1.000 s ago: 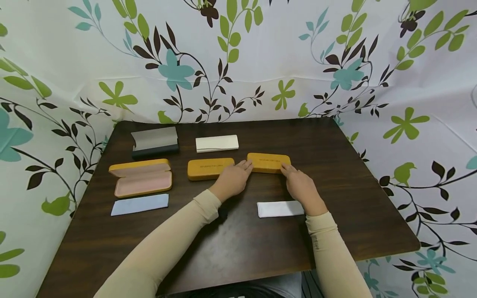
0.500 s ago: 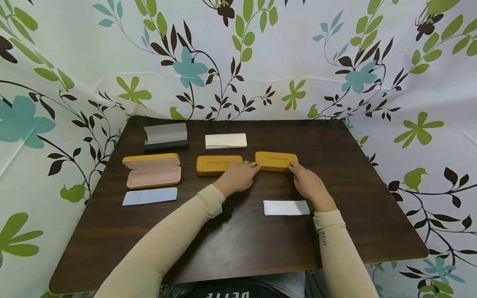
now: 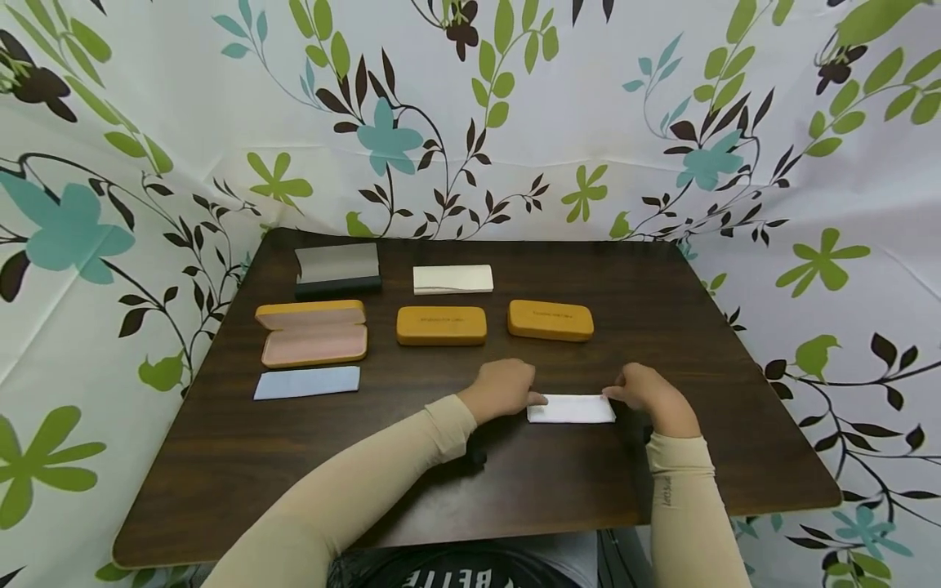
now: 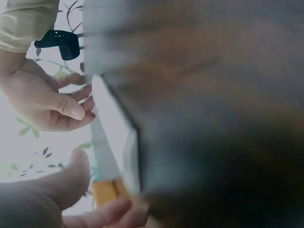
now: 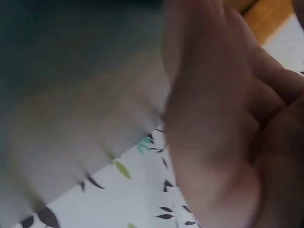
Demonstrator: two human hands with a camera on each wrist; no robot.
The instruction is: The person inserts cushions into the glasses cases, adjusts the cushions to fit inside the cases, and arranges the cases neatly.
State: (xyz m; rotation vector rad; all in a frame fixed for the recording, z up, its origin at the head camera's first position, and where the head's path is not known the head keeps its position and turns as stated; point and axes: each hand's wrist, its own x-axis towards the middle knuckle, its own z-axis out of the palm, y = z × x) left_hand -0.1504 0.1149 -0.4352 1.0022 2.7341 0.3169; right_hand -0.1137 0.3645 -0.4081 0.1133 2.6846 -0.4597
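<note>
A folded white cloth [image 3: 571,409] lies flat on the dark table, right of centre in the head view. My left hand [image 3: 502,390] is at its left end, the thumb reaching its upper left corner. At the opposite end, the fingertips of my right hand [image 3: 654,398] meet the upper right corner. In the left wrist view, the left thumb and fingers are spread apart beside the white cloth [image 4: 114,130], and the right hand's fingers are loosely bent at the far end. The right wrist view is blurred and hides the right fingertips' contact.
Beyond the hands are two closed yellow glasses cases [image 3: 441,327] and a folded cream cloth [image 3: 452,279]. On the left sit an open yellow glasses case [image 3: 314,345], a folded blue cloth [image 3: 307,383] and a grey and dark case [image 3: 338,265]. Patterned fabric [image 3: 441,188] hangs behind the table [image 3: 412,523].
Both hands have let go of the right closed yellow glasses case, which stays in place. They have come back toward the body, to the two ends of the white cloth.
</note>
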